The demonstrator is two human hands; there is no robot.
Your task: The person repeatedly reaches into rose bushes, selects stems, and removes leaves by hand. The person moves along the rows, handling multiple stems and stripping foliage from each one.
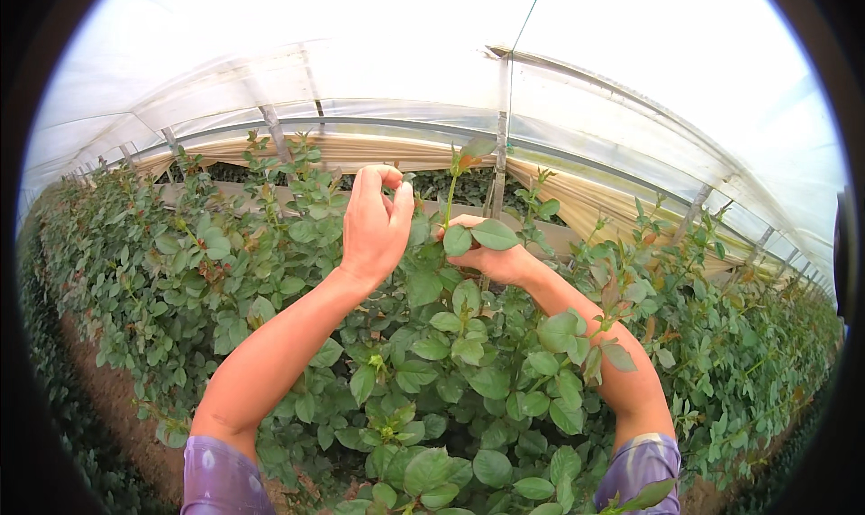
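Observation:
My left hand (pixel 375 228) is raised above the foliage, its fingers curled toward the thumb. A small dark green bit shows at the thumb tip; whether it is pinched there or lies behind is unclear. To the right, my right hand (pixel 500 261) has its fingers around an upright rose stem (pixel 451 194). Two green leaflets (pixel 493 234) cover part of those fingers. The stem's top carries reddish young leaves (pixel 466 161) and stands above the hand. Leafy rose bushes (pixel 432 346) surround both forearms, and one shoot (pixel 601 326) crosses in front of the right forearm.
A wooden post (pixel 501 157) with a green string (pixel 511 96) rises behind my right hand. Beyond the bushes hang tan sheeting (pixel 561 197) and translucent greenhouse plastic (pixel 405 76). A bare soil path (pixel 108 393) runs along the left.

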